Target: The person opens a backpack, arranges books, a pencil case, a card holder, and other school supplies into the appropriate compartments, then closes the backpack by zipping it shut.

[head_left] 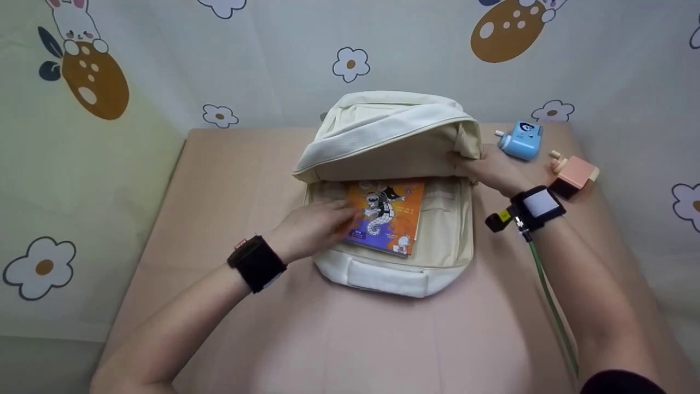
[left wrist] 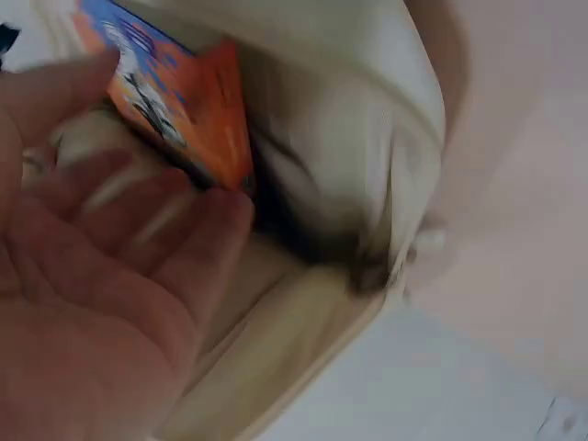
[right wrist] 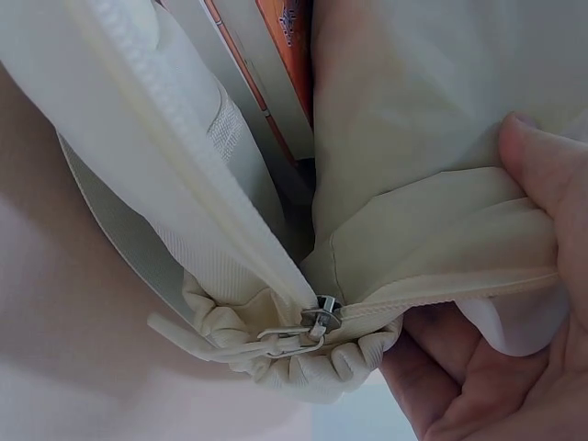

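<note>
A cream backpack (head_left: 387, 276) lies unzipped on the table, its front panel (head_left: 377, 137) lifted. Inside rests a book (head_left: 399, 219) with an orange and purple cover showing a seahorse. At the book's left edge is my left hand (head_left: 317, 230), its fingers extended; in the left wrist view the fingertips (left wrist: 225, 207) come close to the cover, and contact is hard to tell. My right hand (head_left: 500, 169) pinches the panel's edge at the right, thumb on the inner lining (right wrist: 423, 230). A metal zipper pull (right wrist: 322, 317) hangs at the opening's corner.
To the right of the backpack, a blue device (head_left: 522, 141) and a pink and black device (head_left: 574, 175) lie near the table's edge. A patterned curtain (head_left: 284, 60) hangs behind the table (head_left: 235, 323). A green cable (head_left: 552, 306) runs along the right forearm.
</note>
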`<state>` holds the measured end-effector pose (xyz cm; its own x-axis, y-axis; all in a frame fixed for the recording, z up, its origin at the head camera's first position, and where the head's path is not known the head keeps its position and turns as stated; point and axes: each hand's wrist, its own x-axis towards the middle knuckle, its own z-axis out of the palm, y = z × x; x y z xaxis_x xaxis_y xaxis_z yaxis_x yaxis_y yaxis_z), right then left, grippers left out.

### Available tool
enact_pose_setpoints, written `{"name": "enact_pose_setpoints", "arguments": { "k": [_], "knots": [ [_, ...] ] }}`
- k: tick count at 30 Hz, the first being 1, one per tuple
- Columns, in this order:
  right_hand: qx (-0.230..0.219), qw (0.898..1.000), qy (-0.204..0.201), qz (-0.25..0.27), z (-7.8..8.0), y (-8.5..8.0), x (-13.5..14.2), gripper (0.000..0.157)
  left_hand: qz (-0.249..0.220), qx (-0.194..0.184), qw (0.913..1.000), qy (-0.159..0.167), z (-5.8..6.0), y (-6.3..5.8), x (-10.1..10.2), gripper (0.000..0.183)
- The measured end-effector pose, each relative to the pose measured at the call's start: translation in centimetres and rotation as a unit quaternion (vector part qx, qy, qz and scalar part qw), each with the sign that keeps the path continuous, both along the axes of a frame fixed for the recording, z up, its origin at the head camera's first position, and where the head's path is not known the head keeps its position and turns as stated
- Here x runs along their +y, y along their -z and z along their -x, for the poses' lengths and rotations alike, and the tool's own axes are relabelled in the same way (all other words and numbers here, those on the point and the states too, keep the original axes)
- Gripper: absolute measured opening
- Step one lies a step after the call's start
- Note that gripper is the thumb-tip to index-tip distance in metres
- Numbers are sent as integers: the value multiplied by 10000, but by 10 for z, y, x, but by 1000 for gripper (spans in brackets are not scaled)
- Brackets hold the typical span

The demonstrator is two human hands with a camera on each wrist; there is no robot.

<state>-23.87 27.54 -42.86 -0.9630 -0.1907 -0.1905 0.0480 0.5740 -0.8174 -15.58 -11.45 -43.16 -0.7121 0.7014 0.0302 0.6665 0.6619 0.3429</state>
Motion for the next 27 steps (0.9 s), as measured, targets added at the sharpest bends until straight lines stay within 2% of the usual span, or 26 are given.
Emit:
{"name": "enact_pose_setpoints", "arguments": {
  "k": [1,3,6,8,13,19,24,27],
  "knots": [
    [15,10000,3,5,0,0,0,58,215,356,9990,191,0,2,1,37],
    [21,10000,17,17,0,0,0,58,610,763,9942,460,1,5,3,40],
    [-33,10000,15,-21,0,0,1,59,1078,937,9876,656,4,12,9,48],
    [-65,10000,29,-60,-1,0,1,60,1196,989,9854,703,6,15,13,51],
    [-100,9999,56,-38,-2,-1,1,61,1171,1129,9846,647,7,20,22,49],
    [-70,10000,11,23,0,-2,-1,57,1082,1069,9872,483,11,24,31,50],
    [-31,10000,-33,-31,0,-1,-1,62,937,1140,9887,268,18,28,39,47],
    [38,10000,-32,-25,0,0,-1,60,858,1039,9907,175,20,27,41,48]
  ]
}}
